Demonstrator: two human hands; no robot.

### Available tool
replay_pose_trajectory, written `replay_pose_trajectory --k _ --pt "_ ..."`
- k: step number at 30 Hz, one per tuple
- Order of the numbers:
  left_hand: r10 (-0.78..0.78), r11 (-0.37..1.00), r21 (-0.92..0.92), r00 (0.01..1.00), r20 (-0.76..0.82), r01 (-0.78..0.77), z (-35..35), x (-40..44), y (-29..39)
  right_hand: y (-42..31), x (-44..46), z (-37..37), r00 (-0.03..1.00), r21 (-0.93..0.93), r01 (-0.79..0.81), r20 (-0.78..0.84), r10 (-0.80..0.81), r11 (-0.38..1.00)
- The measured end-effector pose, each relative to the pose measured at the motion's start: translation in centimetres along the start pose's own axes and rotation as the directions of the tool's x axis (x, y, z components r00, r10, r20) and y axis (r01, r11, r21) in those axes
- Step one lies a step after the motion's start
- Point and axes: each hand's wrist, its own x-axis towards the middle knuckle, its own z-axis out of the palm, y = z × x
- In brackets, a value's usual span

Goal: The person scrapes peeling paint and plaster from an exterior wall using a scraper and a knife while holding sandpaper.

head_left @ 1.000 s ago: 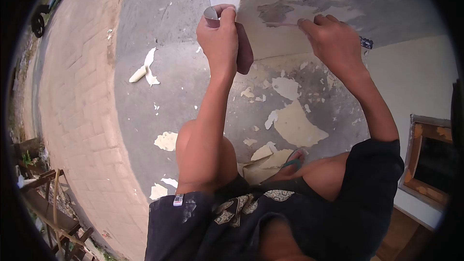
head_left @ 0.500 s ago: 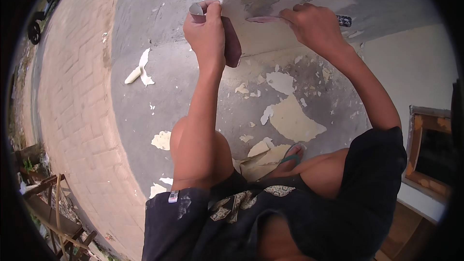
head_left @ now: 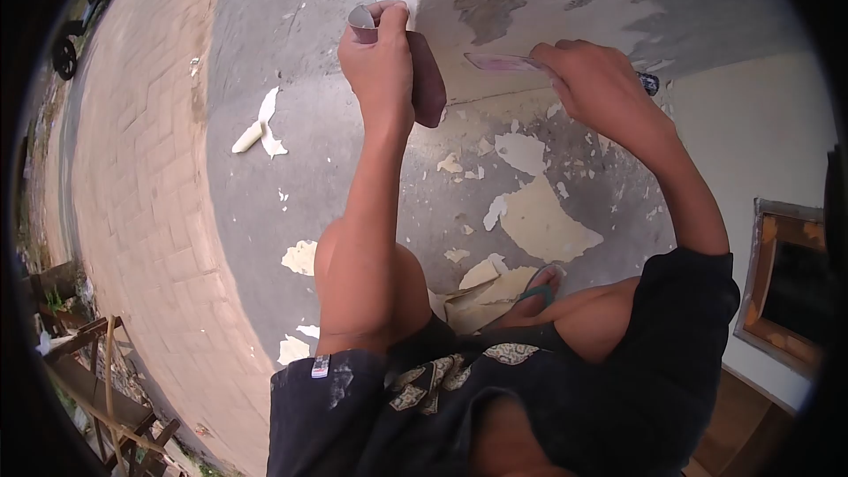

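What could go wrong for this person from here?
The flat tool in the right hand might slip and gouge the wall near the rough patch.

Its tip points toward the left hand, which holds a curled sheet, so a sideways slip could perhaps nick it.

Loose flakes lie beside the sandalled foot and may slide underfoot.

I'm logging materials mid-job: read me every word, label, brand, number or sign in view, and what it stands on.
No text can be read.
Small tag on the left sleeve: too small to read.
Tool handle jutting from the right hand: pale marks, too small to tell whether they are lettering.
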Motion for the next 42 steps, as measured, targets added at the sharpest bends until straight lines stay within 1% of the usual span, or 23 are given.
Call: replay_pose_trajectory --k 3,6,9,12,14,18,20,23,24,26,27,29,33,36,37,38,41,42 --pt "0.008 1.000 -0.007 1.000 -0.011 -0.008 0.1 -0.3 -0.1 0.7 -0.9 -0.7 0.985 0.111 -0.165 -0.035 0.170 0.980" --pt "0.047 0.999 0.006 0.999 -0.011 -0.047 0.4 -0.7 -0.3 2.1 -1.5 1.1 0.969 0.124 -0.196 -0.125 0.211 0.973" --pt "0.105 0.994 0.003 0.994 -0.012 -0.105 0.4 -0.6 -0.9 1.9 -1.5 2.3 0.966 0.210 -0.172 -0.155 0.206 0.962" --pt "0.125 0.992 0.032 0.992 0.011 -0.126 0.1 -0.6 -0.8 1.7 -1.2 3.1 0.964 0.188 -0.147 -0.193 0.184 0.971" --pt "0.119 0.991 0.059 0.992 0.030 -0.120 -0.2 -0.8 -0.5 1.3 -1.6 3.6 0.955 0.208 -0.165 -0.211 0.209 0.964" --pt "0.165 0.984 0.064 0.986 0.008 -0.165 0.0 -1.6 -0.9 0.6 -1.1 5.7 0.939 0.253 -0.163 -0.258 0.229 0.954" --pt "0.212 0.975 0.065 0.977 -0.014 -0.210 0.4 -1.0 -0.9 0.8 -1.1 5.5 0.939 0.297 -0.139 -0.262 0.220 0.945" --pt "0.123 0.992 -0.034 0.991 -0.058 -0.125 0.6 -0.4 -0.8 1.9 -1.4 5.4 0.946 0.352 -0.134 -0.232 0.225 0.926" --pt "0.170 0.985 0.002 0.984 -0.057 -0.170 0.4 -0.2 -0.8 2.1 -1.0 5.1 0.950 0.370 -0.130 -0.219 0.222 0.920" --pt "0.241 0.969 0.072 0.969 -0.047 -0.237 0.5 -0.7 -1.2 1.3 -0.3 4.8 0.955 0.356 -0.159 -0.182 0.235 0.921" --pt "0.220 0.973 0.078 0.975 -0.036 -0.217 0.5 -0.5 -1.3 1.1 -0.2 4.5 0.953 0.342 -0.183 -0.167 0.252 0.922" --pt "0.177 0.980 0.093 0.984 -0.010 -0.175 0.1 0.3 -1.2 1.8 -0.2 4.6 0.957 0.344 -0.156 -0.178 0.228 0.926" --pt "0.161 0.981 0.105 0.987 0.022 -0.162 -0.3 0.5 -0.7 2.6 0.0 3.7 0.949 0.371 -0.135 -0.218 0.228 0.919" --pt "0.247 0.957 0.149 0.968 0.041 -0.250 -0.5 0.2 -1.3 2.0 0.5 4.6 0.946 0.337 -0.109 -0.254 0.202 0.935" --pt "0.281 0.947 0.145 0.958 0.048 -0.285 -0.2 0.3 -1.2 2.0 0.3 4.6 0.945 0.344 -0.107 -0.256 0.203 0.933" --pt "0.215 0.969 0.109 0.974 0.072 -0.222 -0.2 0.4 -1.0 2.0 0.0 4.8 0.946 0.350 -0.101 -0.257 0.199 0.931" --pt "0.203 0.979 0.028 0.979 0.007 -0.203 0.4 -0.4 -0.5 2.7 -0.3 4.4 0.944 0.341 -0.095 -0.268 0.194 0.935" --pt "0.241 0.968 0.063 0.970 0.028 -0.242 0.2 -0.2 -0.5 3.0 0.0 4.4 0.944 0.330 -0.095 -0.270 0.190 0.939"
